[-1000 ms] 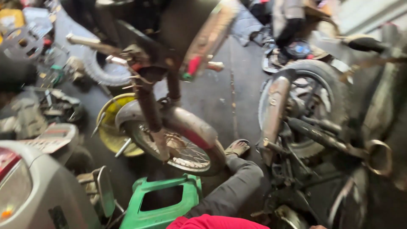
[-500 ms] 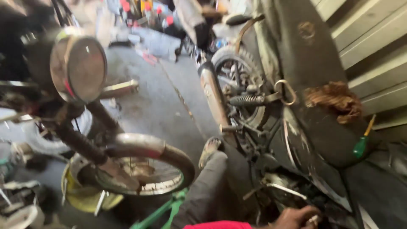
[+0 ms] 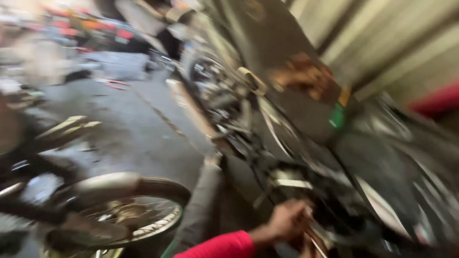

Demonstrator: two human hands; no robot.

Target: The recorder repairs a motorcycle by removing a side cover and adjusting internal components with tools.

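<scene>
While blurred throughout, readable enough from the left edge across. Lower left: a spoked wheel (image 3: 143, 217) under a pale mudguard (image 3: 103, 184), belonging to a second bike and well apart from the hands. Centre bottom: a grey trouser leg (image 3: 203, 200) stretched out over the concrete floor (image 3: 134, 129), then a red sleeve (image 3: 220, 246) running rightward to the left hand (image 3: 287, 220).

Left hand low against the dark motorcycle (image 3: 287, 110), fingers (image 3: 302, 212) curled in toward the metal parts beneath the frame — gripping a part or merely pressing on it, impossible to say through the smear. Just below it, at the bottom edge, a skin-coloured patch, probably the right hand (image 3: 306, 244); open or closed, cannot tell.

Further right and higher: a brownish rag (image 3: 303, 74) lying on the motorcycle's upper surface, a green-handled tool (image 3: 337, 114) just beside it, and a ribbed wall (image 3: 382, 43) in the upper right.

Judged from this: best to steady the head before working on, so the spot under the fingers comes into clear sight — then keep the sleeve clear of the oily parts, brace the wrist against the frame, and feel for a firm seat rather than forcing anything blind.
</scene>
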